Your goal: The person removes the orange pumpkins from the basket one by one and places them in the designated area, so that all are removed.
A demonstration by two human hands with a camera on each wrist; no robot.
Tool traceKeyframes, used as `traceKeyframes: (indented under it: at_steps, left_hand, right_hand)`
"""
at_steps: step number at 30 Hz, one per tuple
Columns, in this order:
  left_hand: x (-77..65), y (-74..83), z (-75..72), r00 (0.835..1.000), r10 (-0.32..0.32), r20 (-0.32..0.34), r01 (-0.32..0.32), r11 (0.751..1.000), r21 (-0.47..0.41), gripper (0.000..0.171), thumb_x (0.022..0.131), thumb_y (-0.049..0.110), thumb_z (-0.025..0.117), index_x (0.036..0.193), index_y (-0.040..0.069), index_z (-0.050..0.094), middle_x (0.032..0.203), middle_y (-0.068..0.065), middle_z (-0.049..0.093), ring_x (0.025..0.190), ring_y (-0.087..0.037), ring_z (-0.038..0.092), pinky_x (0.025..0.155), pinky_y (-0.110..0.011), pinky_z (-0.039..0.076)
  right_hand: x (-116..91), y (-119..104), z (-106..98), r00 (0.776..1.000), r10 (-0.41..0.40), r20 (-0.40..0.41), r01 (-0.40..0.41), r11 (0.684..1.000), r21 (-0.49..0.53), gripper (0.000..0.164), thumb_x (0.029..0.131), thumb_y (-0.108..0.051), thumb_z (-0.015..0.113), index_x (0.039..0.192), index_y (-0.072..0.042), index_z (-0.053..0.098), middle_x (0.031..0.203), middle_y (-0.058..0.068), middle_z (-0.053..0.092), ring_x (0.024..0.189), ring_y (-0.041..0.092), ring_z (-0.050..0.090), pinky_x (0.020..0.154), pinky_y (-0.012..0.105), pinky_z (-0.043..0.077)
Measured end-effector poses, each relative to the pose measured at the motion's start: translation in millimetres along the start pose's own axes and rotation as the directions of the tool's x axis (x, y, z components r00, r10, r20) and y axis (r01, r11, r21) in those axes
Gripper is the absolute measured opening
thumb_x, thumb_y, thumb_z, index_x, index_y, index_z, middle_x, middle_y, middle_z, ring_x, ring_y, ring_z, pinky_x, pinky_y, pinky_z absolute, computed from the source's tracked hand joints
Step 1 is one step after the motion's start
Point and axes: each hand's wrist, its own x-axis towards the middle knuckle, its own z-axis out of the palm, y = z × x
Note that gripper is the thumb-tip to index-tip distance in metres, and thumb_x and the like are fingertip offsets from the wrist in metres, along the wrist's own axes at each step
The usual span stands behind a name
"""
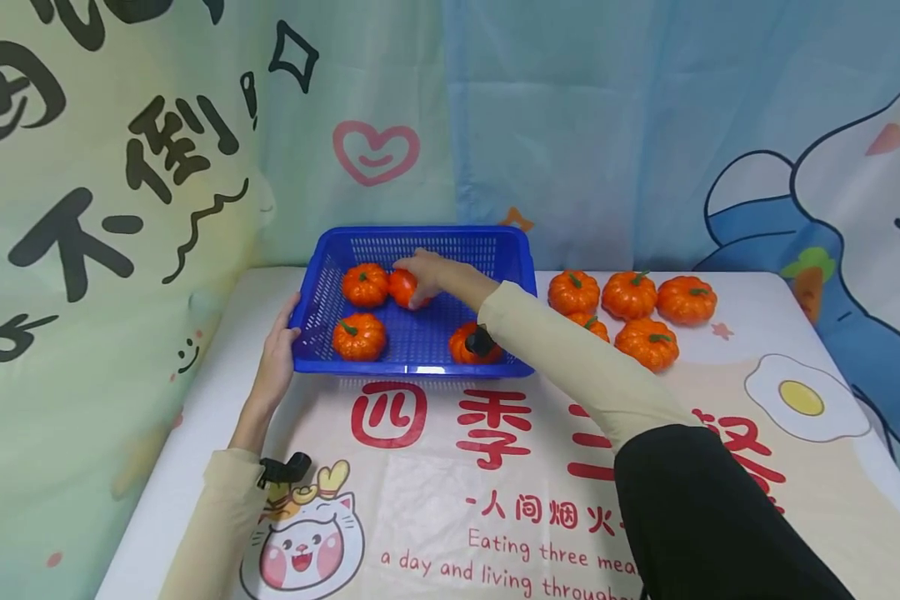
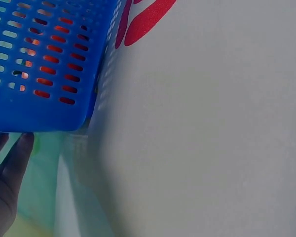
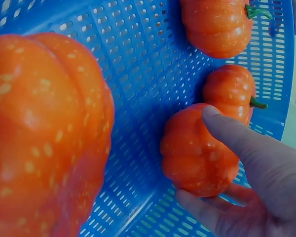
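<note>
A blue plastic basket (image 1: pixel 420 368) stands at the back of the table with several small orange pumpkins in it. Inside it my right hand (image 1: pixel 429 273) grips one pumpkin (image 3: pixel 200 153), thumb on one side and fingers on the other. That pumpkin sits right beside another pumpkin (image 1: pixel 365 285) at the basket's left. A third pumpkin (image 1: pixel 358 337) lies at the front left, and one more pumpkin (image 1: pixel 471 343) is at the front right, partly covered by the right wrist camera. My left hand (image 1: pixel 276 354) holds the basket's left rim, its fingertips at the blue edge.
Right of the basket, several more orange pumpkins (image 1: pixel 647 344) lie in a cluster on the table, one partly behind the right sleeve. A printed cloth (image 1: pixel 420 517) with red lettering covers the table. A patterned curtain (image 1: pixel 555 125) hangs behind it.
</note>
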Motion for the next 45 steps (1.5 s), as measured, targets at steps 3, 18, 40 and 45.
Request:
traceKeyframes:
  at_steps: [3, 18, 40, 45]
  left_hand:
    - [0.7, 0.5, -0.1, 1.000, 0.015, -0.011, -0.015, 1.000, 0.003, 0.057, 0.099, 0.016, 0.024, 0.155, 0.026, 0.023, 0.164, -0.002, 0.017, 0.151, -0.026, 0.017, 0.124, -0.048, 0.010]
    - [2.1, 3.2, 3.1, 1.000, 0.014, -0.001, -0.014, 1.000, -0.006, 0.057, 0.099, 0.016, 0.024, 0.155, 0.027, 0.023, 0.164, -0.002, 0.017, 0.151, -0.027, 0.016, 0.124, -0.049, 0.009]
    - [-0.7, 1.2, 1.7, 1.000, -0.005, 0.006, 0.005, 1.000, -0.006, 0.058, 0.099, 0.017, 0.023, 0.156, 0.027, 0.022, 0.164, -0.004, 0.015, 0.151, -0.030, 0.015, 0.123, -0.051, 0.009]
    - [-1.9, 0.7, 1.3, 1.000, 0.000, 0.001, 0.000, 1.000, -0.008, 0.057, 0.099, 0.017, 0.023, 0.156, 0.027, 0.022, 0.164, -0.005, 0.016, 0.151, -0.031, 0.016, 0.123, -0.052, 0.010]
  right_hand:
    - [-0.5, -0.5, 1.1, 1.000, 0.009, -0.020, -0.009, 1.000, 0.011, 0.081, 0.082, -0.026, 0.075, 0.151, -0.018, 0.034, 0.152, 0.020, 0.030, 0.141, 0.036, 0.032, 0.114, 0.047, 0.034]
    - [-9.6, 4.6, 3.1, 0.997, 0.018, -0.080, -0.017, 1.000, 0.004, 0.077, 0.082, -0.029, 0.076, 0.149, -0.021, 0.038, 0.155, 0.021, 0.026, 0.143, 0.039, 0.028, 0.115, 0.052, 0.032]
    - [-271.5, 51.8, 21.4, 0.920, -0.012, -0.392, 0.116, 0.963, 0.243, 0.073, 0.073, -0.036, 0.083, 0.137, -0.021, 0.051, 0.129, 0.013, 0.048, 0.116, 0.031, 0.052, 0.085, 0.047, 0.057]
    - [-307.2, 75.2, 39.7, 0.878, 0.024, -0.479, 0.107, 0.964, 0.244, 0.071, 0.071, -0.030, 0.085, 0.131, -0.015, 0.053, 0.124, 0.013, 0.050, 0.113, 0.030, 0.051, 0.076, 0.046, 0.060]
